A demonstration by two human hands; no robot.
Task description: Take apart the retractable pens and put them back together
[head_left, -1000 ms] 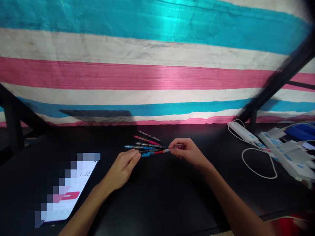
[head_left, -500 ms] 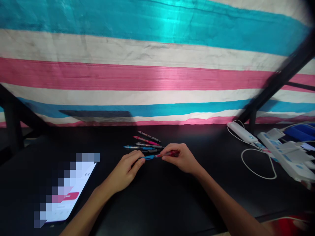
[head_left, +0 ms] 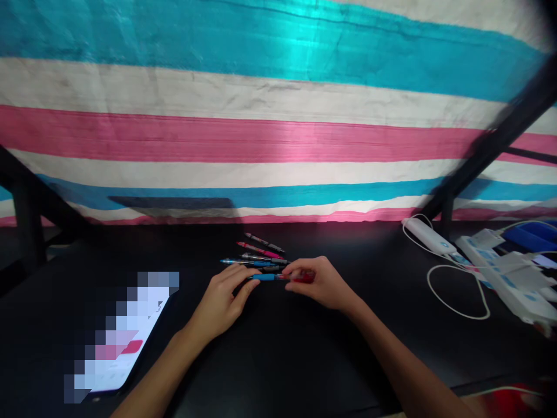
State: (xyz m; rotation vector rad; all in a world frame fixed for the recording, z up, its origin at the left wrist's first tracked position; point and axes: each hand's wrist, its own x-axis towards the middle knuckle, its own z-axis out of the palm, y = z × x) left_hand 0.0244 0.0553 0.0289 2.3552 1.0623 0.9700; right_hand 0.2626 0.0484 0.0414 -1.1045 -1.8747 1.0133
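A pen [head_left: 266,277] with a blue front section and a red rear section lies level between my two hands. My left hand [head_left: 227,295] has thumb and fingers around its blue end. At the red end, my right hand [head_left: 322,283] pinches the barrel between thumb and fingers. Just behind the held pen, several pens lie on the black table: a blue pen [head_left: 243,262], a red-pink pen [head_left: 260,250], and a dark pen [head_left: 264,241] farthest back. Other dark pens are partly hidden by my hands.
A lit phone [head_left: 114,371], partly pixelated, lies on the table [head_left: 261,360] at left. On the right are a white power strip [head_left: 500,276], a white device [head_left: 429,235] and a looped cable [head_left: 456,316]. A striped sheet [head_left: 261,139] hangs behind, with dark frame bars [head_left: 491,136] alongside.
The blue part of the pen looks turned, its clip no longer facing me. My left thumb and fingers have shifted slightly; the right hand stays almost in place.
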